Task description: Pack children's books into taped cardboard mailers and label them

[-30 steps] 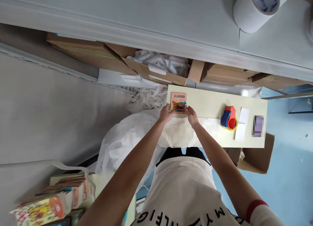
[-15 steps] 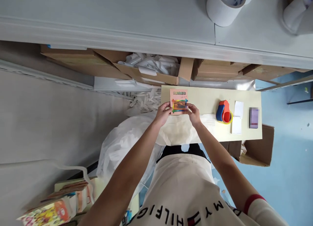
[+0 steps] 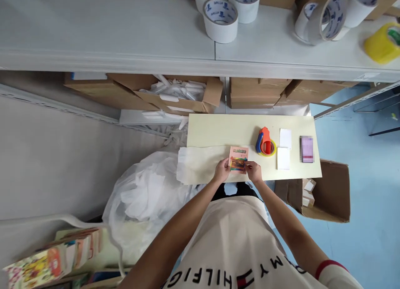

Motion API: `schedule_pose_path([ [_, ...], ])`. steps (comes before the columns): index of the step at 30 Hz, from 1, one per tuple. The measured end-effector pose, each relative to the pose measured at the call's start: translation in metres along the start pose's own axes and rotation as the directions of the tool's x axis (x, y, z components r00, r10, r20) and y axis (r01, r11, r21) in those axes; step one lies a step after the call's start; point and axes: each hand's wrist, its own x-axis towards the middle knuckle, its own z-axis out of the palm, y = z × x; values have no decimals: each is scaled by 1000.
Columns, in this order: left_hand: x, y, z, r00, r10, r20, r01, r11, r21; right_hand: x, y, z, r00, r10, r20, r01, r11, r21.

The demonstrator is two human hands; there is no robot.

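Observation:
A small pink book [image 3: 238, 152] with a colourful picture on its cover is held between my two hands, over the near part of the pale table [image 3: 218, 128]. My left hand [image 3: 221, 170] grips its left edge. On the other side, my right hand [image 3: 253, 171] pinches the lower right edge. Beneath the book and to its left lies a whitish translucent sheet [image 3: 196, 164]. A red and blue tape dispenser [image 3: 265, 142] with a yellow roll stands right of the book. Two white cards [image 3: 283, 158] lie beyond it, near a purple pixelated item [image 3: 307, 149].
Tape rolls [image 3: 220, 22] stand on the grey shelf [image 3: 125, 35] above the table. Cardboard boxes [image 3: 256, 93] fill the level below. A big clear plastic bag [image 3: 137, 197] bulges at the left, with stacked books [image 3: 46, 260] below it. An open carton [image 3: 334, 193] sits at the right.
Both hands have brought the book nearer to my body, onto the near part of the table, over the whitish sheet. The head view has shifted, showing more of the shelf.

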Motion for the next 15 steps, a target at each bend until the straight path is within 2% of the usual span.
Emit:
schedule_pose_path([
  [4,-6,-9,17,999,-28,-16,30,995,95,3,17,-1,998,-45,54,46,999,-13],
  [10,-12,-13,23,998,-58,-31,63,978,198,11,32,3,982,-106,158,115,992,-49],
  [13,-18,-4,25,1000,0,-15,4,945,327,12,35,7,973,-119,198,140,986,-95],
  [15,-24,6,26,997,51,56,-71,880,470,9,36,7,966,-126,225,162,976,-145],
])
